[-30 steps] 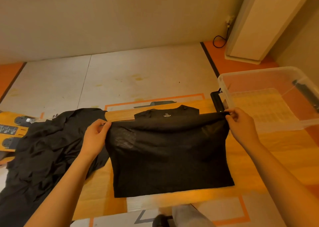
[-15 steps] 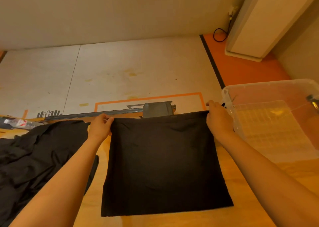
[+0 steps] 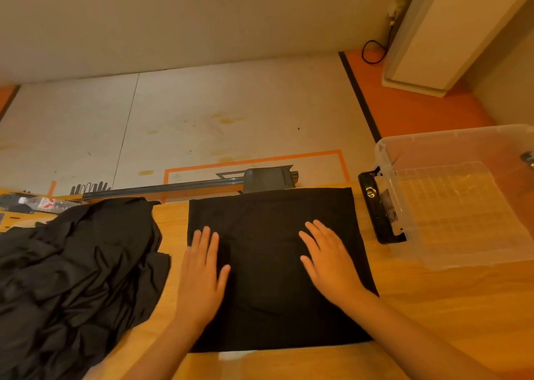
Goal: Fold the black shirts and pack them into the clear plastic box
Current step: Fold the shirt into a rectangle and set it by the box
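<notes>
A black shirt (image 3: pixel 271 215), folded into a flat rectangle, lies on the wooden table (image 3: pixel 450 316) in front of me. My left hand (image 3: pixel 202 270) rests flat on its left part with fingers straight. My right hand (image 3: pixel 329 255) lies flat on its right part, fingers spread. A rumpled heap of black shirts (image 3: pixel 75 278) covers the table's left side. The clear plastic box (image 3: pixel 459 194) stands open at the right, and nothing is seen inside it.
A black latch handle (image 3: pixel 375 212) hangs on the box's left wall, close to the folded shirt. A grey bar with a block (image 3: pixel 260 180) runs along the table's far edge. A plastic bottle (image 3: pixel 46 203) lies far left. A white cabinet (image 3: pixel 450 33) stands beyond.
The shirt's far edge, held up by both hands a second ago, has been laid down. Both hands have let go and now lie flat on the folded shirt, nearer to me.
</notes>
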